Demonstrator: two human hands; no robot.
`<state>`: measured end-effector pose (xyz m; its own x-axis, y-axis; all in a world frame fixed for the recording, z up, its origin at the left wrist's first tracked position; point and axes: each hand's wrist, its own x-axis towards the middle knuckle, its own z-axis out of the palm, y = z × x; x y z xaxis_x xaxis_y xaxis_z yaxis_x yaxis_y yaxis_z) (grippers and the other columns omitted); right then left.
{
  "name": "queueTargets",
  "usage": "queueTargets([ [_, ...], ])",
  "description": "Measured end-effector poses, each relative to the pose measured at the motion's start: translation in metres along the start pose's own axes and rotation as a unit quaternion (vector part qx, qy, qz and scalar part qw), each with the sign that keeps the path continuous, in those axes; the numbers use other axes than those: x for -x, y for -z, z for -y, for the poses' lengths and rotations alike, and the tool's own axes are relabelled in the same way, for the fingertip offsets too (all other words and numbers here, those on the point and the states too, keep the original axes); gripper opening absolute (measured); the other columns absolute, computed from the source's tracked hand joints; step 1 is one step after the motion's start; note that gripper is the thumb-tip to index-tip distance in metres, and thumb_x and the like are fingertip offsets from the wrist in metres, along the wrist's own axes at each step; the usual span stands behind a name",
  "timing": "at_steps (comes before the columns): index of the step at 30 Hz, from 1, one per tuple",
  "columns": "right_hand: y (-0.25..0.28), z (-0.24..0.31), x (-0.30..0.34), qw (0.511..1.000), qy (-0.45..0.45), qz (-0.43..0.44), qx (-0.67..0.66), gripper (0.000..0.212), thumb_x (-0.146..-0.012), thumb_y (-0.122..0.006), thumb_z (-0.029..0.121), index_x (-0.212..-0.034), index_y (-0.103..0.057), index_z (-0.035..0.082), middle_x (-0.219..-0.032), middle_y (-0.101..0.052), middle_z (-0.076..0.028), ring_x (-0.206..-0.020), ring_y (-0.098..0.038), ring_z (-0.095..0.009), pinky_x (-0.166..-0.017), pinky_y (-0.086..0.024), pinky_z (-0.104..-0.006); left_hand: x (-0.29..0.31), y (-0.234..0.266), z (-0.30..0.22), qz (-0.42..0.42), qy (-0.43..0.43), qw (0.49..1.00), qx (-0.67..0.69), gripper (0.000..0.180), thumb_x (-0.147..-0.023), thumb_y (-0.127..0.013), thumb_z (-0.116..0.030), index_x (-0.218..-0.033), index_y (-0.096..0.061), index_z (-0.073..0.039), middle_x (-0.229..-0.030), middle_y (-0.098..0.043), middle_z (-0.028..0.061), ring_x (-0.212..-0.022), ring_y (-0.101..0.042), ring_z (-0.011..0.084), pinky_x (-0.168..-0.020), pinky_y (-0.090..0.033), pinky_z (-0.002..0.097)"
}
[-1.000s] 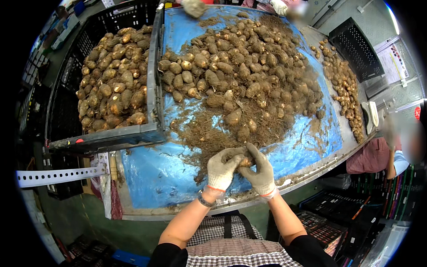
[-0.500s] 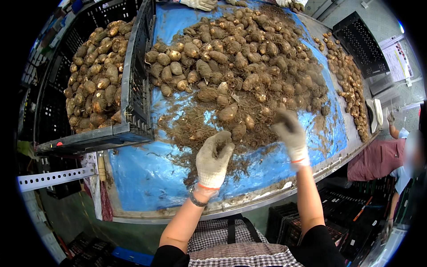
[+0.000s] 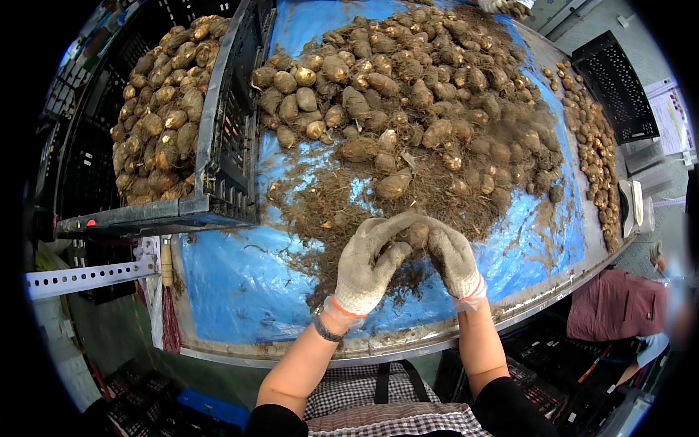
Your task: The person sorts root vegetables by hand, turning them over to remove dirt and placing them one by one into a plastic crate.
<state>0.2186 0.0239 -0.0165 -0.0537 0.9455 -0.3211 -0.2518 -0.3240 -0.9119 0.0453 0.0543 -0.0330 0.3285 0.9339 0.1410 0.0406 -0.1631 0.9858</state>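
1 left hand (image 3: 365, 264) and 1 right hand (image 3: 454, 256) curl inward, grip narrow around 1 tuber (image 3: 418, 235).

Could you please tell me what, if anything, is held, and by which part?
A small, rounded, brown root vegetable is held between the grey-white gloved left hand and matching gloved right hand, apparently by its sides; exact contact is hidden.

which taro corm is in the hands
The brown taro corm gripped between the left hand and right hand, apart from the heap on the blue plastic sheet and those in the black crate at left.
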Motion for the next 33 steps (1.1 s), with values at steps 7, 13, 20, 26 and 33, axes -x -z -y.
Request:
queueTargets([
  [7,-0.017,-0.005,-0.002,0.916,0.248,-0.027,0.314,0.054,-0.079,-0.065,0.006,-0.13,-0.051,-0.004,-0.11,-0.064,-0.009,-0.101,-0.059,-0.017,-0.091,-0.046,-0.0332,0.014,-0.006,0.001,-0.039,0.135,0.964,0.227,0.043,-0.086,-0.064,-0.005,-0.127,-0.053,0.002,-0.12,-0.06,0.0124,-0.115,-0.057,0.0219,-0.098,-0.044,0.0325],
  [13,-0.027,-0.01,0.006,0.987,0.137,-0.045,0.076,0.045,-0.086,-0.054,-0.004,-0.131,-0.05,-0.005,-0.111,-0.063,-0.006,-0.101,-0.057,-0.011,-0.088,-0.047,-0.0259,0.015,-0.002,0.014,0.035,0.105,0.985,0.132,0.045,-0.091,-0.059,-0.009,-0.133,-0.045,0.003,-0.117,-0.061,0.01,-0.109,-0.058,0.0186,-0.092,-0.047,0.0291],
  [20,-0.027,-0.006,0.006,0.955,0.206,-0.058,0.206,0.037,-0.087,-0.052,-0.006,-0.124,-0.057,-0.005,-0.098,-0.068,-0.009,-0.08,-0.064,-0.012,-0.072,-0.051,-0.023,0.017,-0.005,0.0,0.029,0.203,0.938,0.28,0.041,-0.095,-0.06,-0.02,-0.126,-0.048,0.003,-0.105,-0.062,0.0047,-0.08,-0.057,0.0084,-0.071,-0.049,0.023],
  [26,-0.026,-0.01,0.007,0.983,0.134,-0.103,0.072,0.022,-0.09,-0.051,-0.002,-0.108,-0.064,-0.005,-0.078,-0.065,-0.004,-0.06,-0.053,-0.006,-0.055,-0.044,-0.021,0.018,-0.012,0.008,0.003,0.213,0.918,0.335,0.033,-0.095,-0.058,-0.014,-0.123,-0.05,0.002,-0.1,-0.063,0.0058,-0.075,-0.06,0.0092,-0.062,-0.05,0.0232],
  [33,-0.022,-0.007,0.002,0.991,0.042,-0.106,0.067,0.018,-0.093,-0.048,0.002,-0.102,-0.063,-0.002,-0.079,-0.062,-0.001,-0.062,-0.05,-0.005,-0.057,-0.041,-0.02,0.018,-0.009,0.01,-0.031,0.259,0.777,0.572,0.032,-0.097,-0.056,-0.021,-0.121,-0.053,0.0,-0.085,-0.063,0.0071,-0.068,-0.061,0.0148,-0.057,-0.05,0.026],
])
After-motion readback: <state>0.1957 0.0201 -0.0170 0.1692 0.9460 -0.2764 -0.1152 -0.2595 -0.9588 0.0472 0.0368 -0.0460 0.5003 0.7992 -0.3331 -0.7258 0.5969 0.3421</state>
